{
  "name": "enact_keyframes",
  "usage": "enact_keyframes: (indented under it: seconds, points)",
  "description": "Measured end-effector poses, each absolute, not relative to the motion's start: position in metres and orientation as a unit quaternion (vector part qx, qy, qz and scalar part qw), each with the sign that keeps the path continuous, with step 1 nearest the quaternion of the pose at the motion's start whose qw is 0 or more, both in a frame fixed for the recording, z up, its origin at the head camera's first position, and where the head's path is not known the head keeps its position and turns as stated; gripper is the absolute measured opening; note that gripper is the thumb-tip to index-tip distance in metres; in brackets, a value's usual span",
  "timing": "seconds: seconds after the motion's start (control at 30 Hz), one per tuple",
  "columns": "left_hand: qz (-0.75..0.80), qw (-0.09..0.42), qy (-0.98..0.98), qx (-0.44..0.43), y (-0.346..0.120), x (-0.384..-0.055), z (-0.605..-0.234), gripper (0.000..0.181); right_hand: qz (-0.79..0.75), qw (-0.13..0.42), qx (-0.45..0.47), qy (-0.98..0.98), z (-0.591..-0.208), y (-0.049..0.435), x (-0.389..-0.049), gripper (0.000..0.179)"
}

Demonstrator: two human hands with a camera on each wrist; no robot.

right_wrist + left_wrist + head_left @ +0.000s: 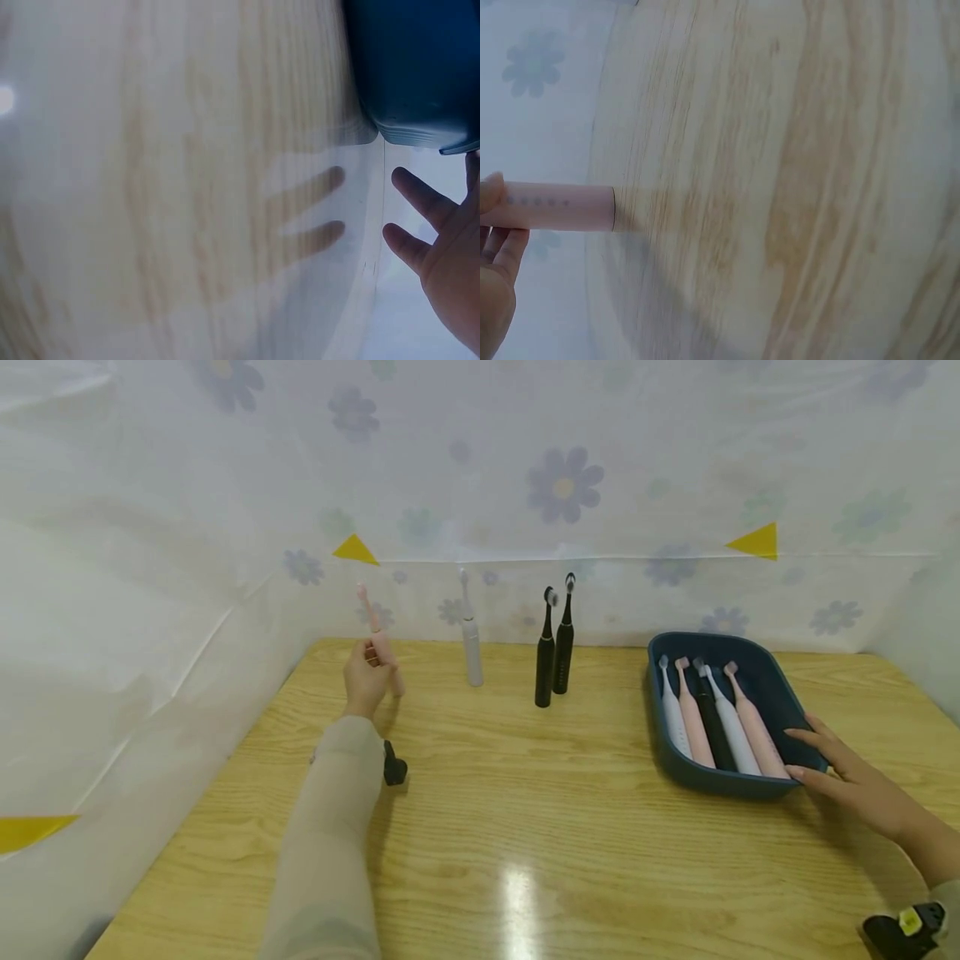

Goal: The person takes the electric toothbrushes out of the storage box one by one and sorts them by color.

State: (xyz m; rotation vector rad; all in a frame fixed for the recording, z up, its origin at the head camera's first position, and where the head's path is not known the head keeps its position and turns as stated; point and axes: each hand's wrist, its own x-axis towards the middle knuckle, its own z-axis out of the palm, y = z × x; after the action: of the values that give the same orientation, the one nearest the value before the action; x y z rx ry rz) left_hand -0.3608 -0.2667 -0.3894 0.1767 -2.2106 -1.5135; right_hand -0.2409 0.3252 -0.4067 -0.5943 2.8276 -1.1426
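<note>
Near the back left of the table, my left hand (366, 677) grips a pink electric toothbrush (384, 653) by its handle, brush head up and leaning left. The left wrist view shows the lower end of this pink toothbrush (570, 208) close over the wood. On the right, my right hand (862, 785) is at the near right corner of a dark blue bin (727, 787), thumb at the rim and fingers reaching over it. Spread, fairly straight fingers (424, 196) show beside the bin in the right wrist view. Pink, white and black toothbrushes (757, 735) lie side by side in the bin.
A white toothbrush (472, 652) stands upright right of my left hand. Two black toothbrushes, one in front (544, 670) and one behind (563, 656), stand mid-table. Flowered sheeting (480, 460) with yellow triangles rises behind the wooden table (480, 793).
</note>
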Motion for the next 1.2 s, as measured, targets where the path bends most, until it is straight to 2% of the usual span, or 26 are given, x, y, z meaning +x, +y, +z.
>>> enact_keyframes:
  seconds: [0.33, 0.97, 1.2]
  points:
    - [-0.546, 0.223, -0.805, 0.069, -0.267, -0.364, -0.388, 0.043, -0.362, 0.013, -0.196, 0.911, -0.406, 0.325, -0.241, 0.058]
    - [-0.576, 0.181, -0.791, 0.097, -0.264, -0.356, -0.380, 0.045, -0.336, 0.013, -0.197, 0.921, -0.408, 0.323, -0.238, 0.058]
    - [-0.575, 0.207, -0.783, 0.112, -0.259, -0.355, -0.378, 0.047, -0.337, 0.007, -0.200, 0.920, -0.404, 0.323, -0.240, 0.058]
